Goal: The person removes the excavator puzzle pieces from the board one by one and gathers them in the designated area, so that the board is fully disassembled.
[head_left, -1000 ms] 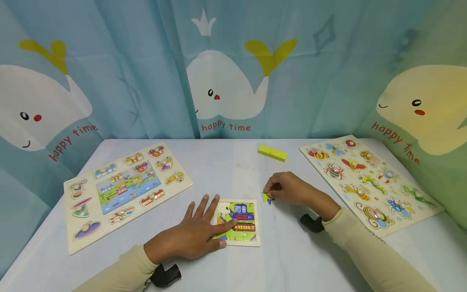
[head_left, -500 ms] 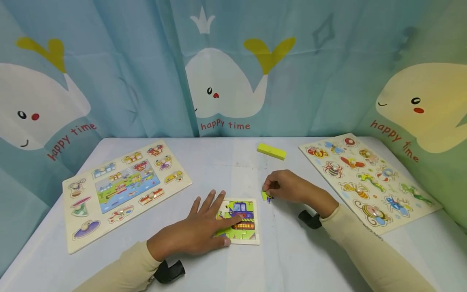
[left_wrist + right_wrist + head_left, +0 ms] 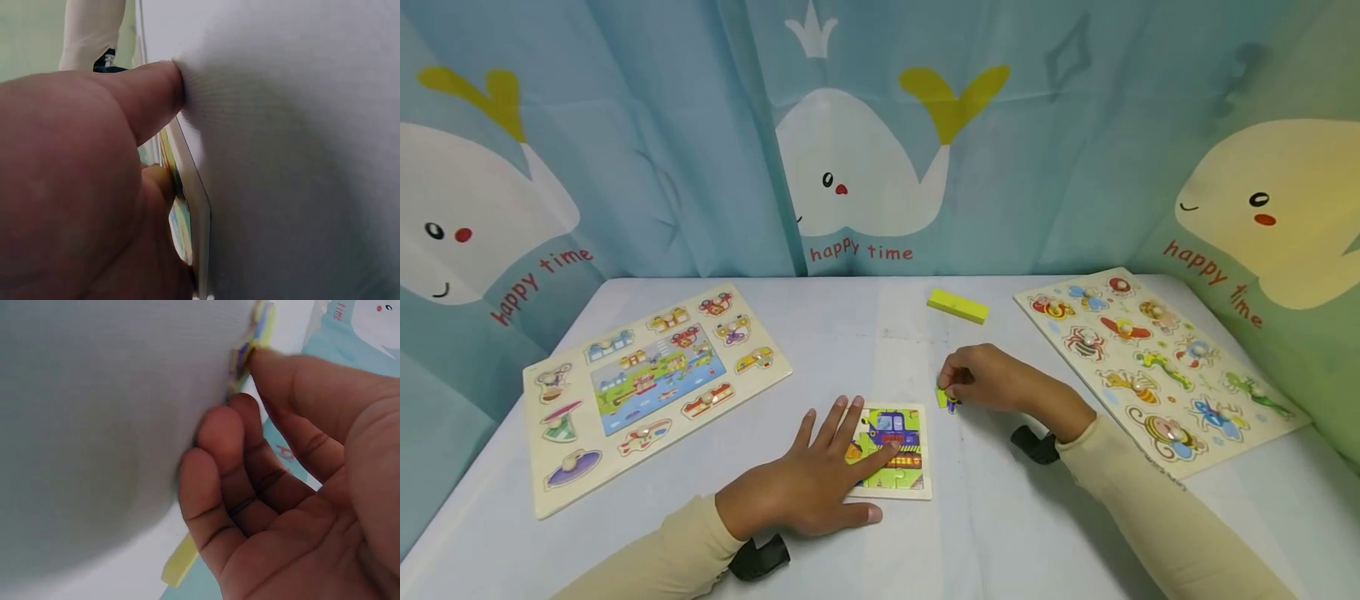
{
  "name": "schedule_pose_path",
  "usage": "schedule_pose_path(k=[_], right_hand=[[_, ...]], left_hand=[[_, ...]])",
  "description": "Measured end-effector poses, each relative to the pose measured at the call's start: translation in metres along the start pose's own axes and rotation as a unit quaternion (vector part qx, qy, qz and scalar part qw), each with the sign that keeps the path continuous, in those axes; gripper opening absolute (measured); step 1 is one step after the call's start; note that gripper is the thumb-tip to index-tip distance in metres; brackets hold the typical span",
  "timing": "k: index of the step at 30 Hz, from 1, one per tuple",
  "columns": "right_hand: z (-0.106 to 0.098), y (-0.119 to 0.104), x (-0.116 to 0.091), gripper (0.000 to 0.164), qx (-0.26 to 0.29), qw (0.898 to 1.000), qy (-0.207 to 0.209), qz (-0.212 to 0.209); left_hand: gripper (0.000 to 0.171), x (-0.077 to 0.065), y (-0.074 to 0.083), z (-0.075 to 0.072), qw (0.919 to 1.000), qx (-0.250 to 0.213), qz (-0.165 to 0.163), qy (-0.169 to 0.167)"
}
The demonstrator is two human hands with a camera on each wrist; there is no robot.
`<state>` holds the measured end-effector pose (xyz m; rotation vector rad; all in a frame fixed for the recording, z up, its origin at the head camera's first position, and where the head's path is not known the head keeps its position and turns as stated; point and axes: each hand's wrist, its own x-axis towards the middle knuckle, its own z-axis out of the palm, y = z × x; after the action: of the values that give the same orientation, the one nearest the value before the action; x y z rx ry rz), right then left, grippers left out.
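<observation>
Evidently, the right hand (image 3: pixel 988 379) is pinching a green-and-purple puzzle piece (image 3: pixel 951 403), its fingers partly hiding it, leaving the long axis unclear. Toward eight o'clock, the left hand (image 3: pixel 816 483) is spreading its fingers over a puzzle board (image 3: pixel 927 454), covering its nine-o'clock side. White tablecloth (image 3: pixel 985 542) is lying beneath; a blue whale curtain (image 3: pixel 715 167) is hanging at twelve.
</observation>
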<state>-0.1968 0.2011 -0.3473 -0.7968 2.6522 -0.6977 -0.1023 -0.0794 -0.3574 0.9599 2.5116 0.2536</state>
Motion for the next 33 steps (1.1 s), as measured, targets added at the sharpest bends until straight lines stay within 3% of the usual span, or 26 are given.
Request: schedule_pose_path(k=[6, 12, 17, 22, 33], right_hand=[[-0.002, -0.005, 0.002, 0.007, -0.012, 0.999, 0.036, 0.013], [0.006, -0.018, 0.008, 0.011, 0.042, 0.997, 0.061, -0.022], [0.014, -0.035, 0.013, 0.013, 0.073, 0.994, 0.052, -0.057], [0.022, -0.048, 0.018, 0.013, 0.083, 0.993, 0.015, -0.077], [0.035, -0.056, 0.026, 0.013, 0.063, 0.991, -0.023, -0.115]], left_hand=[[0.068, 0.001, -0.001, 0.001, 1.0000, -0.008, 0.000, 0.003], [0.068, 0.002, -0.001, 0.002, 1.0000, -0.006, -0.001, 0.003], [0.068, 0.001, -0.002, 0.002, 0.9999, -0.012, 0.003, 0.006], [0.068, 0.002, -0.003, 0.002, 0.9997, -0.022, 0.002, 0.005], [0.068, 0.002, -0.006, 0.002, 0.9997, -0.025, 0.001, 0.005]])
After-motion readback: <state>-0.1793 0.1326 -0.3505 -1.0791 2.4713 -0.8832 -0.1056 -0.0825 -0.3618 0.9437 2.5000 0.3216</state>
